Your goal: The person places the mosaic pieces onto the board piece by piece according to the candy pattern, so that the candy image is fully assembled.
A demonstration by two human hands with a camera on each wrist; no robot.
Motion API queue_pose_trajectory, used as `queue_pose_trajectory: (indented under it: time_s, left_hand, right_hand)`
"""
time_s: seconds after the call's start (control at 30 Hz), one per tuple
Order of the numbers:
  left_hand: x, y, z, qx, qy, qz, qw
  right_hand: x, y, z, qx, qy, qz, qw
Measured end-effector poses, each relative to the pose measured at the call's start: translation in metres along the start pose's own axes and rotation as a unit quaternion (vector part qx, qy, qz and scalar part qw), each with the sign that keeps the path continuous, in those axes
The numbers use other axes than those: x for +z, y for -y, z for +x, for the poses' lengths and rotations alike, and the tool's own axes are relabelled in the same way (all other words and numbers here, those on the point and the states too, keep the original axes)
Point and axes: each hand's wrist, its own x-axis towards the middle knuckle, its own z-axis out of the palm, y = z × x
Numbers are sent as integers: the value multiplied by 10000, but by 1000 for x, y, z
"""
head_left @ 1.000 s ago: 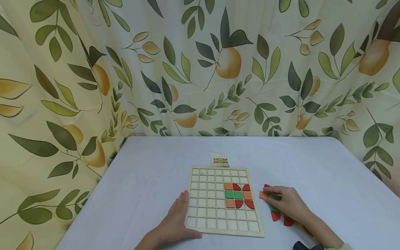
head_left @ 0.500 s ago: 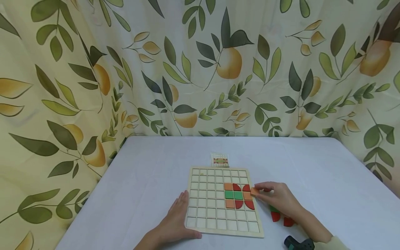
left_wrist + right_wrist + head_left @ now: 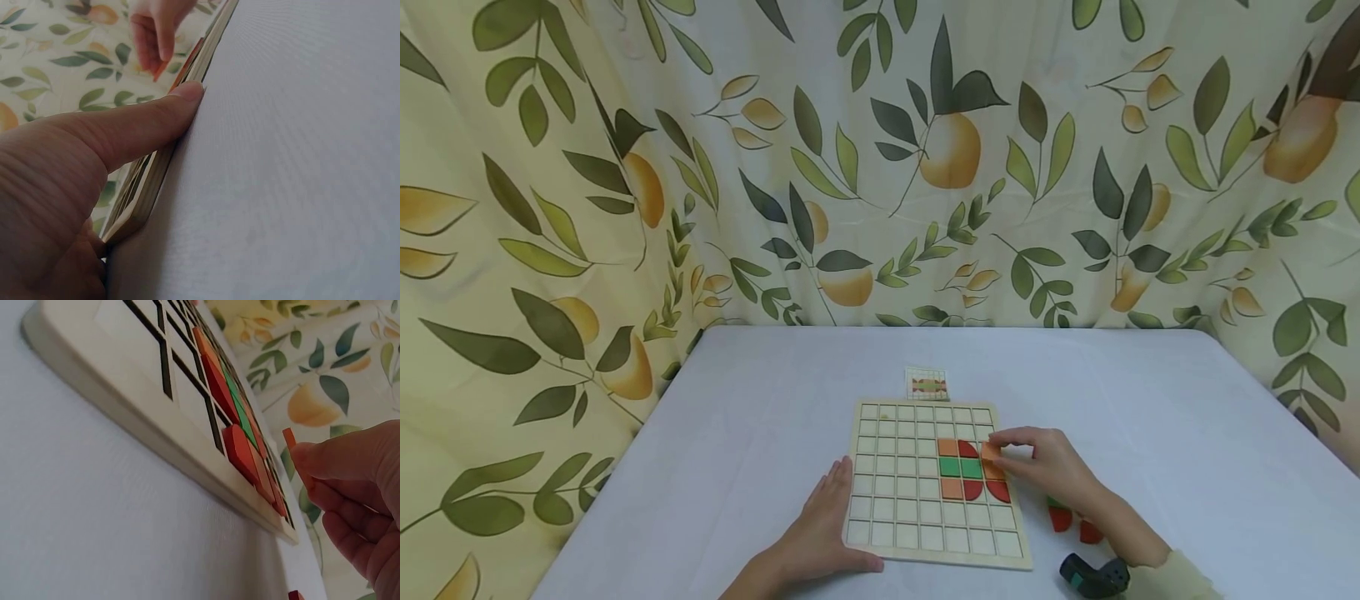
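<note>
A wooden grid board (image 3: 910, 533) lies flat, with orange, green and red tiles set in its right part. My left hand (image 3: 820, 525) rests at its near left corner, fingers straight along the left edge and thumb along the near edge. In the left wrist view the thumb (image 3: 144, 128) lies against the board's edge. My right hand (image 3: 1060, 467) pinches an orange tile (image 3: 989, 452) between thumb and fingers, over the right-hand column. The right wrist view shows this orange tile (image 3: 289, 436) edge-on, raised off the board. My right hand hides part of that column.
A small pattern card (image 3: 928, 385) lies just beyond the board. Loose red tiles (image 3: 1061, 520) lie right of the board, partly behind my right forearm. A black device (image 3: 1093, 577) is by my right wrist. A leaf-and-fruit patterned curtain (image 3: 880, 167) hangs behind the white table (image 3: 760, 400).
My right hand has carried the orange tile left from the loose pile to above the board's right columns. The black device moved left along with the right wrist. My left hand has stayed put.
</note>
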Motion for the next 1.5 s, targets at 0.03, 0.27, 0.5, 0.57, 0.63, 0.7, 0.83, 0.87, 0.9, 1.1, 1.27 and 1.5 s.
queue_pose_trajectory:
  time_s: [0.03, 0.27, 0.5, 0.57, 0.63, 0.7, 0.83, 0.87, 0.9, 1.1, 1.27, 1.5]
  left_hand:
    - [0, 0, 0, 2, -3, -2, 10000]
    - [0, 0, 0, -19, 1, -4, 10000]
    - [0, 0, 0, -1, -9, -2, 10000]
    - [0, 0, 0, 13, -14, 12, 10000]
    - [-1, 0, 0, 2, -18, 26, 10000]
    - [-1, 0, 0, -3, -16, 39, 10000]
    - [-1, 0, 0, 27, -6, 31, 10000]
    - [-1, 0, 0, 34, -5, 33, 10000]
    - [-1, 0, 0, 46, -4, 36, 10000]
    - [-1, 1, 0, 87, -21, 61, 9999]
    - [0, 1, 0, 109, -36, 64, 9999]
    - [0, 1, 1, 94, -23, 60, 9999]
  right_hand:
    - [1, 1, 1, -60, 12, 42, 10000]
    - [9, 4, 9, -200, 157, 308, 9992]
    - [17, 5, 17, -434, 205, 255, 9985]
    - [19, 6, 19, -581, 258, 288, 9976]
    - [21, 6, 22, -673, 321, 317, 9967]
    - [22, 6, 25, -811, 412, 365, 9952]
    - [27, 5, 30, -1080, 503, 448, 9919]
    - [28, 6, 31, -1149, 514, 457, 9910]
    - [29, 6, 32, -1214, 526, 457, 9902]
    - [37, 10, 38, -1328, 510, 369, 9891]
    - [41, 13, 41, -1280, 474, 378, 9899]
    - [47, 12, 44, -1337, 640, 446, 9879]
